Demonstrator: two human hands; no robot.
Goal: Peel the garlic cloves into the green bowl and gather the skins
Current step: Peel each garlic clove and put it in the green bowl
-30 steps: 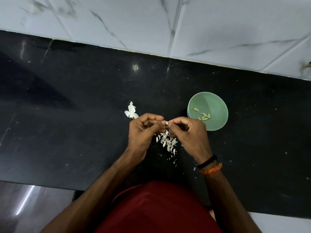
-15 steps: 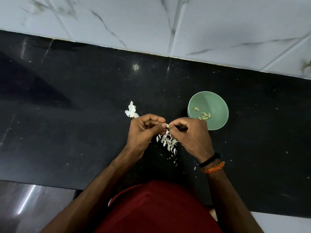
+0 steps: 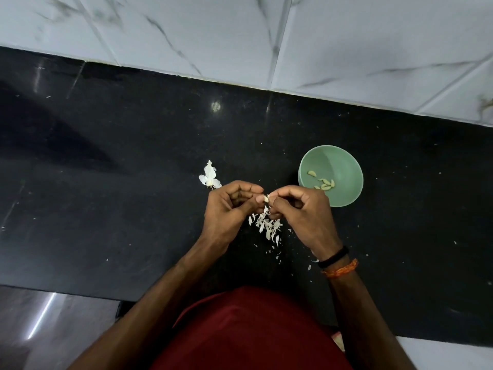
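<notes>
Over the black counter my left hand [image 3: 229, 209] and my right hand [image 3: 304, 212] meet, both pinching one small pale garlic clove [image 3: 266, 198] between fingertips and thumbs. Directly below them lies a loose pile of white garlic skins [image 3: 266, 225], with smaller flakes trailing toward me. The green bowl [image 3: 344, 161] stands just right of my right hand and holds several peeled cloves [image 3: 324, 184]. A white remnant of the garlic head [image 3: 209, 177] lies on the counter just beyond my left hand.
The black stone counter [image 3: 106, 209] stretches wide on both sides. A white marble-patterned tiled wall [image 3: 346, 44] rises at its far edge. The counter's near edge runs close to my red shirt [image 3: 248, 335]. Tiny skin flecks dot the counter near my right wrist.
Both hands stay together on the clove with only small finger movements. The skin pile and bowl have not moved.
</notes>
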